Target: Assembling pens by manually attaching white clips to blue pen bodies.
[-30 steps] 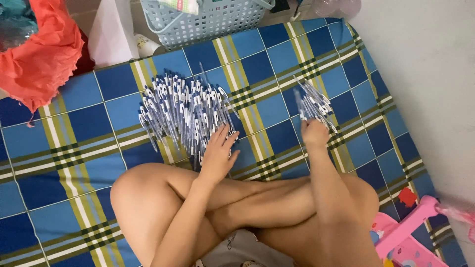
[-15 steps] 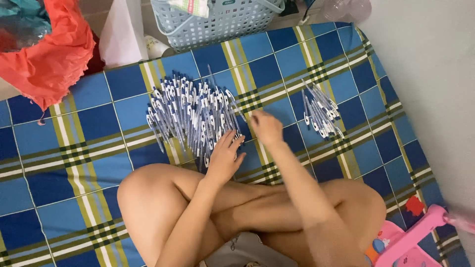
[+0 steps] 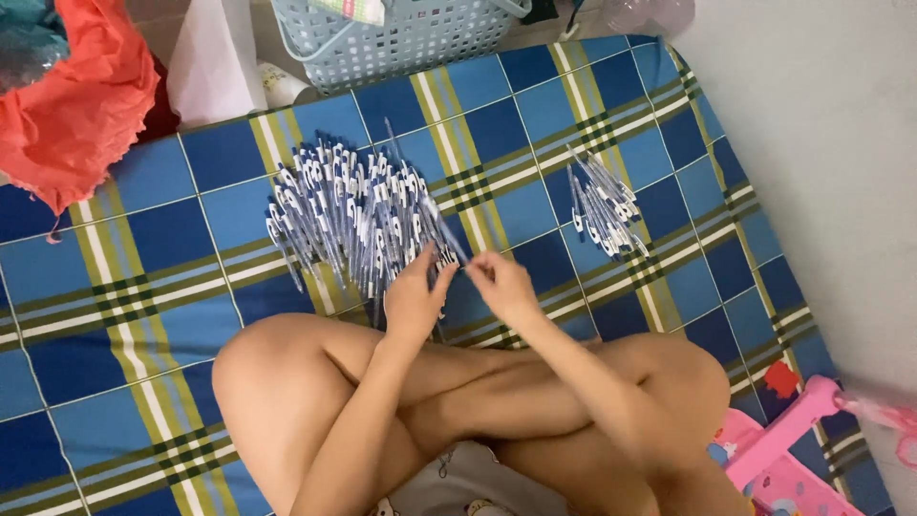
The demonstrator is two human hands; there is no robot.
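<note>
I sit cross-legged on a blue, green and white checked mat (image 3: 191, 277). A large pile of pens (image 3: 349, 215) with blue and white barrels lies in front of my knees. A smaller pile of pens (image 3: 604, 205) lies to the right. My left hand (image 3: 417, 298) rests at the near edge of the large pile, its fingers on a pen (image 3: 449, 244). My right hand (image 3: 501, 285) is close beside it, fingertips pinched at the same pen's end.
A pale blue plastic basket (image 3: 401, 38) stands at the mat's far edge. A red cloth (image 3: 72, 105) lies at top left beside white fabric (image 3: 215, 62). A pink plastic toy (image 3: 778, 449) is at bottom right. A pale floor (image 3: 821, 124) runs along the right.
My right hand left the smaller pile, where it set pens down, and came left to meet my left hand at the large pile. The view shifted slightly.
</note>
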